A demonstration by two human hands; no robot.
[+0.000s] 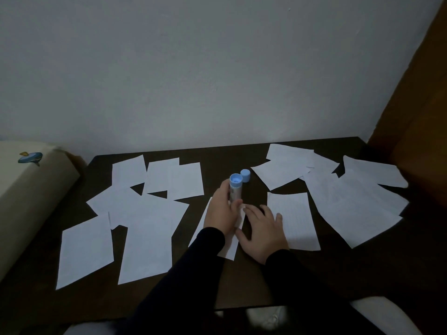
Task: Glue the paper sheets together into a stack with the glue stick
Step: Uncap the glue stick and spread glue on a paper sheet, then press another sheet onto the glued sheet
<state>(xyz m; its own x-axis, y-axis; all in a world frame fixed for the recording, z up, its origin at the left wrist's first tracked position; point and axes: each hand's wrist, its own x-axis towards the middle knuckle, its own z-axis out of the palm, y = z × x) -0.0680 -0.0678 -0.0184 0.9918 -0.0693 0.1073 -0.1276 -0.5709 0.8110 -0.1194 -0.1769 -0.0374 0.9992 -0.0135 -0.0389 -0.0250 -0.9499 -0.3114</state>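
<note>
- Your left hand (221,210) has its grip around the glue stick (235,189), which stands upright with its open end up, over the far edge of the sheet (231,245) lying under both hands. The cap (245,175) sits just behind it on the dark surface (217,163). Leave the stick open too long and the glue may dry, or the cap may get knocked away.
- Your right hand (263,229) lies flat with relaxed fingers, gripping nothing, partly on the lined sheet (294,221) beside it. If it lifts while you rub glue, the thin paper will likely drag, wrinkle or tear.
- The other sheets lie scattered and overlapping: one group on the left (145,228), one on the right (350,197). No stack shows yet, so a sleeve sweeping across could push them around or off the edge.
- The light is dim, so you could easily miss bare patches of glue or misalign edges when laying one sheet on another.
</note>
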